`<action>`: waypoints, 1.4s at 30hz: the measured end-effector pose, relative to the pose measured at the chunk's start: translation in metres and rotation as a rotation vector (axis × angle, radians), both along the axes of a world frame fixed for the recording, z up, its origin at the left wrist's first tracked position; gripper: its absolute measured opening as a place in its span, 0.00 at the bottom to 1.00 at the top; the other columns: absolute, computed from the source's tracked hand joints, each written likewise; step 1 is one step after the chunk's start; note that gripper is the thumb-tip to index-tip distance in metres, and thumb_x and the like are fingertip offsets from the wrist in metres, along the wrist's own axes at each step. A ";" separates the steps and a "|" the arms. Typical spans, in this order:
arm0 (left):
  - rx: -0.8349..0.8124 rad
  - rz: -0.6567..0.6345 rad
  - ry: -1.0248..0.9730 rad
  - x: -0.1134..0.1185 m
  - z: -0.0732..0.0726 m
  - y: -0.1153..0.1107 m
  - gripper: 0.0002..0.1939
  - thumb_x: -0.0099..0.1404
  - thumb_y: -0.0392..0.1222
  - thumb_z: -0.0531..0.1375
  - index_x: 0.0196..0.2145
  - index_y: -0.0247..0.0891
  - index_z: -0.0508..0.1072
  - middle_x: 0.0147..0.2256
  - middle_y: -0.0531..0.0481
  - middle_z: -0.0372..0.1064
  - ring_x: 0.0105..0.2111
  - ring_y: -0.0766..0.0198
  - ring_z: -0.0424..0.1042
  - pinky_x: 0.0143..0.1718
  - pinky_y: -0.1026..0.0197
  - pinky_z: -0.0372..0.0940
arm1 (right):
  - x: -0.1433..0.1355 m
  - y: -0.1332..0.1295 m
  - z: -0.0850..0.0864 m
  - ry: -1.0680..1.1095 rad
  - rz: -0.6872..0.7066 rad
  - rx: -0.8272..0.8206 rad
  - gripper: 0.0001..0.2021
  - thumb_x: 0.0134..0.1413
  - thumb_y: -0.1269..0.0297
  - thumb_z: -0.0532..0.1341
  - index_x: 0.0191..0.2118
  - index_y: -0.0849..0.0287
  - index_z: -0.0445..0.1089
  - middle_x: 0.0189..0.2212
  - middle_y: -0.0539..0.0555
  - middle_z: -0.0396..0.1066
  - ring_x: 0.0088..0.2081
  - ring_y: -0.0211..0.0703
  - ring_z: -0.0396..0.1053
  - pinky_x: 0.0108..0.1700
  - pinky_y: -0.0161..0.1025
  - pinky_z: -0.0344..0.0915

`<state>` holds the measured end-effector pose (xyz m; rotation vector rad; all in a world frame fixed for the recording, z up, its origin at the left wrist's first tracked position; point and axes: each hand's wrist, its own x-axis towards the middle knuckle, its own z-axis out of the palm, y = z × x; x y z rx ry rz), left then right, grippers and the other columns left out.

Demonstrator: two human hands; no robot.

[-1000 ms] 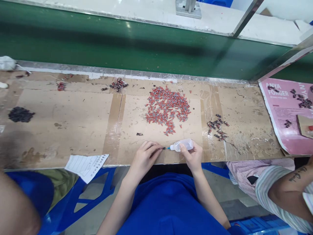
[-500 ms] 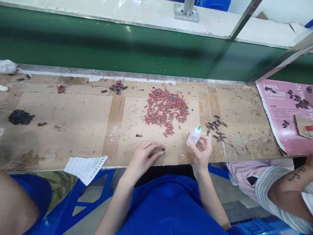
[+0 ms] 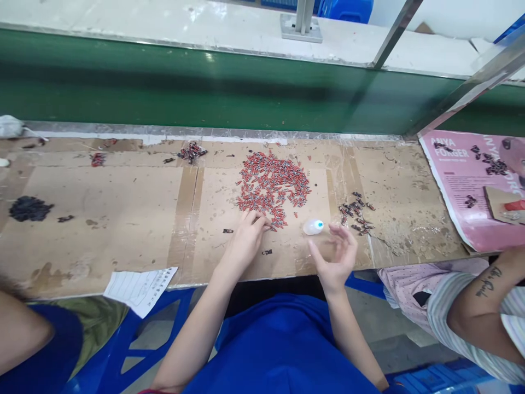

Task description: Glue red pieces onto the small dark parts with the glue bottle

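At the lower edge of a broad heap of tiny red-and-silver pointed parts (image 3: 273, 183), the left hand (image 3: 248, 235) reaches palm down, its thumb and fingers bent over the nearest parts; whether they pinch one cannot be told. The right hand (image 3: 337, 253) is spread, thumb and curled fingers apart, holding nothing. Just beside those fingers, seemingly not touching them, is a translucent white, blue-tipped squeeze bottle (image 3: 311, 227); whether it stands or leans is unclear. Its spot probably suits the right hand's easy reach. One small black piece (image 3: 267, 252) lies nearer the person than the left fingers, and a second small black piece (image 3: 227, 231) lies just left of that hand; set apart, they are likely easy to tell from the heap.

Farther right sits a loose cluster of dark and red parts (image 3: 356, 212). The brown cardboard covering (image 3: 143, 202) ends just before the person's blue top (image 3: 283, 345), so both forearms cross that edge. Beyond, a green upright panel (image 3: 229, 98) limits forward reach. A co-worker's striped sleeve (image 3: 455, 323) is well apart at right, leaving elbow room.
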<state>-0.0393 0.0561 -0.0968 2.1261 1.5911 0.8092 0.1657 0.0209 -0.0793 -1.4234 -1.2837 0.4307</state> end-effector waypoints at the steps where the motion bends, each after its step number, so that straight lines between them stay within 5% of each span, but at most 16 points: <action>1: -0.006 -0.005 -0.006 -0.001 0.000 0.000 0.08 0.68 0.34 0.53 0.32 0.40 0.70 0.35 0.47 0.67 0.39 0.57 0.66 0.41 0.54 0.66 | -0.002 -0.005 0.003 -0.032 -0.022 0.070 0.26 0.45 0.64 0.70 0.51 0.55 0.63 0.42 0.57 0.72 0.42 0.48 0.72 0.37 0.43 0.70; 5: -0.022 -0.006 -0.037 0.000 0.009 -0.004 0.08 0.69 0.32 0.51 0.33 0.39 0.67 0.35 0.46 0.68 0.39 0.57 0.66 0.42 0.54 0.65 | -0.017 -0.018 0.015 -0.125 0.105 0.163 0.14 0.51 0.71 0.67 0.43 0.52 0.69 0.30 0.50 0.72 0.29 0.42 0.69 0.30 0.40 0.69; 12: -0.023 -0.129 -0.197 0.009 0.040 -0.033 0.07 0.71 0.35 0.50 0.36 0.39 0.66 0.35 0.49 0.68 0.37 0.61 0.68 0.39 0.59 0.65 | -0.044 -0.009 0.021 -0.008 0.403 -0.143 0.05 0.59 0.64 0.61 0.37 0.54 0.75 0.33 0.54 0.77 0.35 0.44 0.74 0.35 0.40 0.73; 19: -0.034 -0.019 -0.066 -0.001 0.018 -0.056 0.09 0.69 0.39 0.55 0.46 0.40 0.68 0.42 0.45 0.69 0.44 0.57 0.68 0.45 0.54 0.67 | -0.036 -0.014 0.006 0.104 0.369 -0.389 0.08 0.60 0.64 0.59 0.37 0.56 0.76 0.35 0.55 0.77 0.37 0.45 0.75 0.40 0.41 0.73; 24: 0.015 0.020 -0.091 -0.001 0.004 -0.059 0.06 0.70 0.37 0.53 0.38 0.40 0.70 0.39 0.46 0.71 0.42 0.58 0.70 0.43 0.55 0.68 | -0.040 -0.018 0.003 0.192 0.396 -0.536 0.09 0.59 0.63 0.60 0.38 0.56 0.78 0.37 0.56 0.78 0.37 0.46 0.76 0.40 0.41 0.74; 30: -0.103 0.051 -0.305 0.005 0.013 -0.060 0.06 0.70 0.40 0.53 0.39 0.40 0.70 0.33 0.50 0.73 0.34 0.64 0.74 0.35 0.62 0.70 | -0.045 -0.016 0.009 0.244 0.394 -0.535 0.08 0.55 0.62 0.62 0.36 0.57 0.78 0.34 0.55 0.78 0.34 0.45 0.76 0.37 0.40 0.74; 42: -0.354 0.134 -0.551 0.009 0.023 -0.065 0.09 0.65 0.44 0.57 0.36 0.38 0.73 0.32 0.49 0.74 0.32 0.64 0.74 0.36 0.63 0.70 | -0.043 -0.015 0.022 0.256 0.438 -0.492 0.07 0.52 0.66 0.63 0.33 0.58 0.79 0.30 0.54 0.76 0.31 0.41 0.76 0.36 0.36 0.75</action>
